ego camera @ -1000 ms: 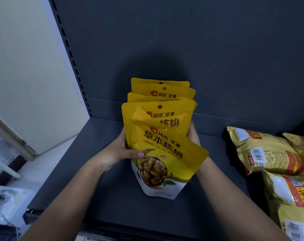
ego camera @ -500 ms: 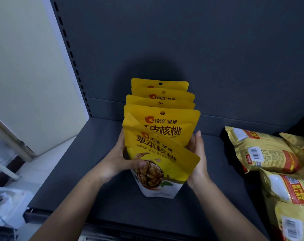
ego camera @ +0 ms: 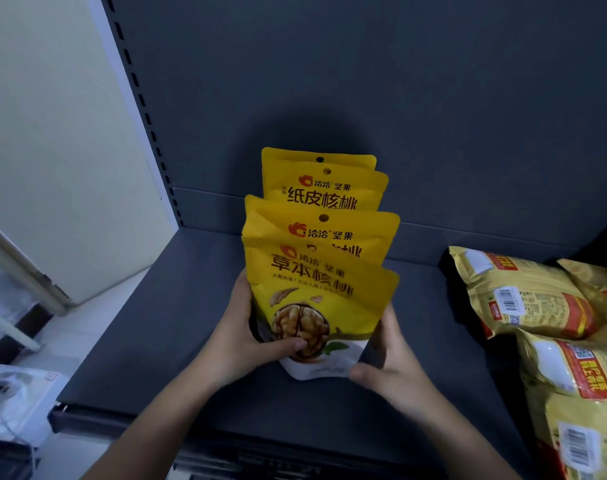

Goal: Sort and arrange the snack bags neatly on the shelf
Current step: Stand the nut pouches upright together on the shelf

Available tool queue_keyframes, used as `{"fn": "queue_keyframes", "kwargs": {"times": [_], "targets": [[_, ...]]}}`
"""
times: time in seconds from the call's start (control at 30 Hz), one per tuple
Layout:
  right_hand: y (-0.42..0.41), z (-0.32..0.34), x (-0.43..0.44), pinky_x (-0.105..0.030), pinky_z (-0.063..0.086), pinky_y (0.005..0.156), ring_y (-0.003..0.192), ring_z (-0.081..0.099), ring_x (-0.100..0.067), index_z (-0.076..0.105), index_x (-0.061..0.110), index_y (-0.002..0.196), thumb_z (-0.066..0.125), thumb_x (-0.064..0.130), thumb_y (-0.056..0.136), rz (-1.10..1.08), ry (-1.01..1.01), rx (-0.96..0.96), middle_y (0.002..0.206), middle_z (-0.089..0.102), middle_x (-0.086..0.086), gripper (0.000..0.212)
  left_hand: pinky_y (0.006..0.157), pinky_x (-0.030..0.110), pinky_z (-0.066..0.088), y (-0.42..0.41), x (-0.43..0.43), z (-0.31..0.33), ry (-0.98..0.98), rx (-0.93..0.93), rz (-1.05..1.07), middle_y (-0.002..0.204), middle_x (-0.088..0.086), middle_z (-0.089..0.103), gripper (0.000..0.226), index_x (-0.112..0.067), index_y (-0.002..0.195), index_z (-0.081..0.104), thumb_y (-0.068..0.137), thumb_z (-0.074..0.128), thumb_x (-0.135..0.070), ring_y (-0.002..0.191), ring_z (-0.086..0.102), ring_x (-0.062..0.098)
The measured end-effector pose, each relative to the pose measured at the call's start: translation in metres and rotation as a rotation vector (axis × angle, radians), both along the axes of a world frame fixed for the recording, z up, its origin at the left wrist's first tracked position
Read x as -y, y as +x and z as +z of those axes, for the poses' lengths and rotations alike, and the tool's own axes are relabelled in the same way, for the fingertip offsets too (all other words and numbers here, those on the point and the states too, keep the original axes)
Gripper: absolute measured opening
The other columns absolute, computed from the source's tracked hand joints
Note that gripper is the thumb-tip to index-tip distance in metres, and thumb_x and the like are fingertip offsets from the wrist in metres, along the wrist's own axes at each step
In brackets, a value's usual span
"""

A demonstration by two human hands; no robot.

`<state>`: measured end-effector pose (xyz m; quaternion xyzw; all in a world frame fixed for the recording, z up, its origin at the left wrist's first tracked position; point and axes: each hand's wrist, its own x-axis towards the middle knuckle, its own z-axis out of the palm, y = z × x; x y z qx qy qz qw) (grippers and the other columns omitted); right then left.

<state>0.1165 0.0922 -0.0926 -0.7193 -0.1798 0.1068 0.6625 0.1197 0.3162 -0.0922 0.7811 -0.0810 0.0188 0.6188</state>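
Observation:
Several yellow walnut bags stand upright in a row on the dark grey shelf (ego camera: pixel 149 323), one behind another. The front walnut bag (ego camera: pixel 316 306) shows a walnut picture and a white bottom. My left hand (ego camera: pixel 246 344) grips its left side, thumb across the picture. My right hand (ego camera: pixel 388 362) holds its lower right edge, thumb at the bottom corner. Behind it stand a middle walnut bag (ego camera: pixel 326 233) and the rear walnut bags (ego camera: pixel 323 188) near the back panel.
Golden snack bags with red labels and barcodes (ego camera: pixel 524 296) lie in a loose pile on the right side of the shelf. A second such bag (ego camera: pixel 572 372) lies nearer me. The slotted upright (ego camera: pixel 146 119) bounds the shelf on the left; a white device (ego camera: pixel 14 393) sits below.
My right hand has slid from behind the front bag down to its lower right corner. The front bag now stands straighter, and the rear bags have spread apart.

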Motion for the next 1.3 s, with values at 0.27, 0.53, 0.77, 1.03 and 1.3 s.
{"fn": "queue_keyframes", "kwargs": {"times": [0.27,0.53,0.77,1.03,1.3], "targets": [[0.005,-0.004,-0.009,-0.037,0.038,0.11,0.13,0.043,-0.004,0.03,0.03,0.142,0.063,0.026,0.088,-0.152,-0.137,0.104,0.136,0.049,0.019,0.064,0.089,0.009,0.044,-0.012,0.016,-0.005,-0.015,0.06,0.132,0.132,-0.012,0.048,0.106,-0.019,0.14,0.029,0.054,0.084,-0.044,0.121,0.048,-0.003],[-0.001,-0.01,-0.019,-0.025,0.032,0.113,0.131,0.038,0.002,0.023,0.026,0.149,0.045,0.016,0.1,-0.25,-0.101,-0.048,0.145,0.042,0.011,0.055,0.094,0.016,0.046,-0.015,0.022,-0.01,-0.067,0.026,0.14,0.129,-0.02,0.052,0.104,-0.025,0.139,0.031,0.052,0.086,-0.04,0.121,0.051,-0.001],[0.007,-0.006,-0.025,-0.029,0.013,0.118,0.144,0.004,-0.002,-0.001,0.039,0.149,0.04,0.02,0.102,-0.231,-0.084,-0.183,0.157,0.0,0.021,0.065,0.096,0.025,0.048,-0.012,0.012,-0.012,-0.116,-0.04,0.09,0.133,-0.007,0.056,0.095,-0.016,0.137,0.038,0.056,0.086,-0.025,0.124,0.053,0.012],[-0.001,-0.008,-0.026,-0.024,0.016,0.113,0.145,0.007,-0.005,-0.002,0.033,0.15,0.04,0.016,0.102,-0.21,-0.074,-0.187,0.158,0.001,0.017,0.067,0.097,0.028,0.048,-0.012,0.007,-0.018,-0.103,-0.071,0.055,0.136,-0.005,0.053,0.088,-0.022,0.137,0.038,0.061,0.082,-0.022,0.126,0.05,0.012],[-0.005,-0.007,-0.041,-0.016,0.016,0.109,0.138,0.01,0.003,0.002,0.025,0.153,0.045,0.011,0.1,-0.296,-0.068,-0.193,0.156,0.009,0.014,0.07,0.097,0.033,0.049,-0.003,-0.008,-0.018,-0.109,-0.075,-0.017,0.13,-0.006,0.058,0.088,-0.024,0.134,0.039,0.059,0.084,-0.018,0.12,0.055,0.011]]}}
